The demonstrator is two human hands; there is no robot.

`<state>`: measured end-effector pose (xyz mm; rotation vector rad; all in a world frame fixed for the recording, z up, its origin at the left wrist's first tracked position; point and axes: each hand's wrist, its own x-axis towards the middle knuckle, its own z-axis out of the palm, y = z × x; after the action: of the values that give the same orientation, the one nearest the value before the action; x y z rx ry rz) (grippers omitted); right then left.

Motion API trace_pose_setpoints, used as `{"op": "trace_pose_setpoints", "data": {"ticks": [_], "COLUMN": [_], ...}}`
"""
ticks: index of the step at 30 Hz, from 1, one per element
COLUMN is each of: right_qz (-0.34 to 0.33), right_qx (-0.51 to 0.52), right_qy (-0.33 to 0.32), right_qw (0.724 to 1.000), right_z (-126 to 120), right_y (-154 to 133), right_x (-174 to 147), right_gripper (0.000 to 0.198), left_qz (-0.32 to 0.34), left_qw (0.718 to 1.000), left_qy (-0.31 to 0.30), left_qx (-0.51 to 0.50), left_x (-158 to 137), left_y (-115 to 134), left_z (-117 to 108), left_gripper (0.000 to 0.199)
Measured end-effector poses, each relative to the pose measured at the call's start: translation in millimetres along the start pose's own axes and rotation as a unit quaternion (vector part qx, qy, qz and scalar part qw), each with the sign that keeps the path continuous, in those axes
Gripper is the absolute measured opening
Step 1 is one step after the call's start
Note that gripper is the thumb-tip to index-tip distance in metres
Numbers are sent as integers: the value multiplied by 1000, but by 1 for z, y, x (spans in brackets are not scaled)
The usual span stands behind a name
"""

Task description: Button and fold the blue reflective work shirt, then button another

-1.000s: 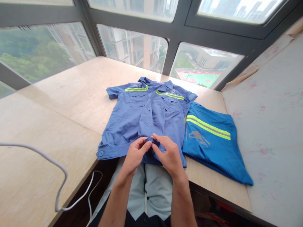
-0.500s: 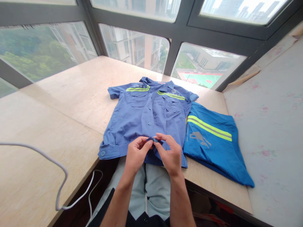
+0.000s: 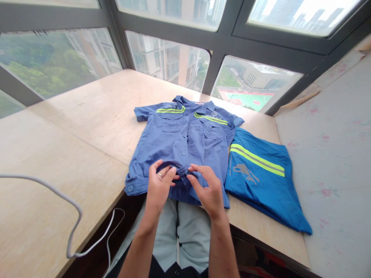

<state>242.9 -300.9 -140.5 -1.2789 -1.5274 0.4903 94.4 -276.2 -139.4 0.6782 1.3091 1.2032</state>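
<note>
A blue short-sleeved work shirt [image 3: 162, 146] lies front up, with yellow-green and grey stripes, two chest pockets and a button front. Its lower edge hangs over the ledge near my lap. My right hand [image 3: 207, 187] pinches the front edge of the shirt at the hem, thumb and forefinger at the dark bottom button [image 3: 188, 172]. Just left of it, my left hand [image 3: 160, 183], with a ring on one finger, is open at the hem, its fingers apart and partly behind the cloth. A button [image 3: 183, 154] shows higher up on the shirt front.
To the right lies a folded brighter blue garment [image 3: 261, 189] with a reflective stripe. A white cable [image 3: 78, 216] loops over the left edge of the beige ledge [image 3: 72, 154]. Windows [image 3: 171, 61] stand behind, and a floral-papered wall [image 3: 333, 166] rises at the right.
My left hand has let go of the hem's front edge and moved slightly left, its fingers spreading. My right hand keeps its pinch near the button. The view has shifted slightly.
</note>
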Motion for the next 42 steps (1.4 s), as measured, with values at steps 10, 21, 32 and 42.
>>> {"op": "trace_pose_setpoints", "data": {"ticks": [10, 21, 32, 42], "right_qz": [11, 9, 91, 64], "right_qx": [-22, -24, -89, -60], "right_qy": [-77, -91, -228, -27], "right_qw": [997, 995, 965, 996], "right_z": [4, 7, -3, -10], "right_y": [5, 5, 26, 8], "right_x": [-5, -5, -21, -9], "right_gripper": [44, 44, 79, 33], "left_qz": [-216, -23, 230, 364], "left_qw": [938, 984, 957, 785], "left_qy": [-27, 46, 83, 174], "left_qx": [-269, -172, 155, 470], "left_x": [6, -9, -45, -11], "left_y": [0, -5, -36, -51], "left_z": [0, 5, -26, -81], "left_gripper": [17, 89, 38, 42]}}
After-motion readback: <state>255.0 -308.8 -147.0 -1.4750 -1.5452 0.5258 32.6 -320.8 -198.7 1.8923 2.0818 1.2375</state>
